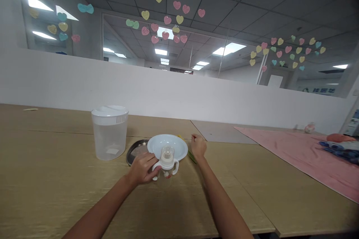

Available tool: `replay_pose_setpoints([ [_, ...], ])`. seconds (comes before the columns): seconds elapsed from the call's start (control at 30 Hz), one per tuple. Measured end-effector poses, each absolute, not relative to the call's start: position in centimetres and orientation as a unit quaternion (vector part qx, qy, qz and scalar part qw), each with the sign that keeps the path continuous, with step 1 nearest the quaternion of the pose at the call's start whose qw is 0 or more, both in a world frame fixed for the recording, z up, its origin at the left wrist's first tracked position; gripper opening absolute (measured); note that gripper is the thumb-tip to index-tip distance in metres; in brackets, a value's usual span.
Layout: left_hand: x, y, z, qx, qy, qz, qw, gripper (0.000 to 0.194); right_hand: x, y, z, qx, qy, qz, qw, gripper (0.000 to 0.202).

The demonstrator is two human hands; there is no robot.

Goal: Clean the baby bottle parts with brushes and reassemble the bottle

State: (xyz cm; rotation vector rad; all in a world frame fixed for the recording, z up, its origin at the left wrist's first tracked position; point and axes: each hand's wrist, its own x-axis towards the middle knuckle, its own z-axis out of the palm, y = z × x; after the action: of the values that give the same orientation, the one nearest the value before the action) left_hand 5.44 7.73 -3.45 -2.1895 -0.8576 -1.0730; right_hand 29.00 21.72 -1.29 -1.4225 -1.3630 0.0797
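My left hand [143, 168] grips one white handle of a clear baby bottle [167, 161] that has a white collar and a see-through cap. The bottle stands upright in front of a white plate [181, 151]. My right hand [198, 146] is just right of the plate, its fingers curled closed; whether anything is inside them is hidden. Near it, a thin green item [192, 157] shows beside the plate's right edge, and a bit of yellow shows at the far rim. A round metal tray [131, 154] lies left of the plate, partly covered by it and my left hand.
A tall translucent plastic bucket [110, 134] with a white lid stands left on the wooden table [70, 190]. A pink cloth [303, 153] covers the right side, with blue and orange fabric [340, 145] and a small jar [310, 128]. A white wall [182, 95] rises behind.
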Motion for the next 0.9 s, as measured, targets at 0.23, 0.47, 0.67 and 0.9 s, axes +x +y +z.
replay_pose_setpoints([
  [0.23,5.4,7.7,-3.4,-0.816,-0.326,-0.393,0.271,0.03,28.9,21.7,-1.6,-0.601,-0.646,-0.006,0.47,0.03],
  [0.47,5.6,7.6,-3.2,-0.814,-0.322,-0.398,0.274,0.03,26.7,20.3,-0.4,-0.461,-0.787,-0.028,0.408,0.029],
  [0.67,5.5,7.8,-3.4,-0.815,-0.324,-0.395,0.272,0.03,27.2,20.2,-0.1,-0.524,-0.725,-0.039,0.445,0.038],
  [0.9,5.5,7.7,-3.3,-0.815,-0.32,-0.399,0.272,0.03,29.2,21.4,-1.6,-0.688,-0.607,0.02,0.397,0.03],
])
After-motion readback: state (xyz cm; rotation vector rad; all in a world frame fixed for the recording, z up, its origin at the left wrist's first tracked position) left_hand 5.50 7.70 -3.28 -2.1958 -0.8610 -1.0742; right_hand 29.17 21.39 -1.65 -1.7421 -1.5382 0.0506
